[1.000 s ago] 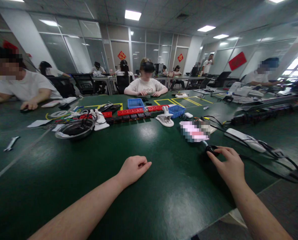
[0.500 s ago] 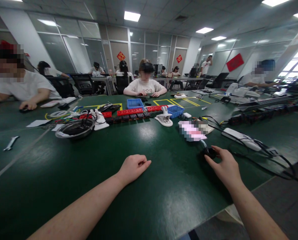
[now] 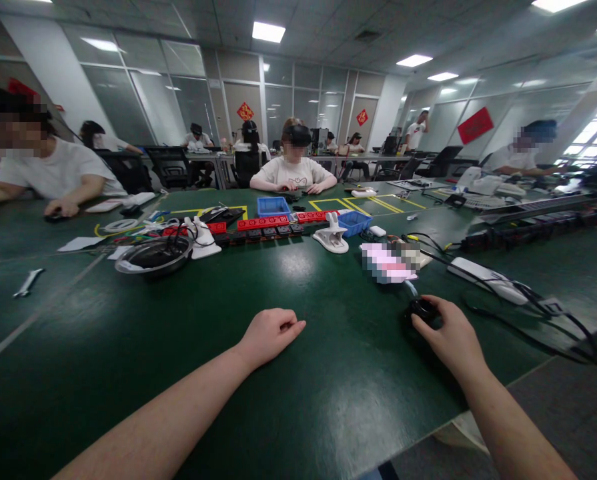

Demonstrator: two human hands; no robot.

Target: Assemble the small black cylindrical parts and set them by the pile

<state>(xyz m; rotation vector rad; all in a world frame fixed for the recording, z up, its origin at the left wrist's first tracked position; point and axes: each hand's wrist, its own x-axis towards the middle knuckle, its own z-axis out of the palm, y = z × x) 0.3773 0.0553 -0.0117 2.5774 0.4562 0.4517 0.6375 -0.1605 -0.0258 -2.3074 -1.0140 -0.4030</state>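
Observation:
My left hand [image 3: 273, 335] lies on the green table [image 3: 128, 347] as a loose fist with nothing in it. My right hand [image 3: 448, 338] reaches forward at the right, its fingers curled over a small round black object [image 3: 421, 309] on the table. A thin cable runs from that object up toward a pink and white item [image 3: 389, 262] just behind it.
A white power strip [image 3: 485, 279] with black cables lies to the right. Farther back are a round metal pan [image 3: 152, 257], red and black power strips [image 3: 263, 227], blue bins [image 3: 353, 222], a white clamp [image 3: 331, 238]. A wrench [image 3: 27, 283] lies left. People sit around the table.
My right hand has closed down over the black object, fingers now wrapping it. My left hand has stayed where it was.

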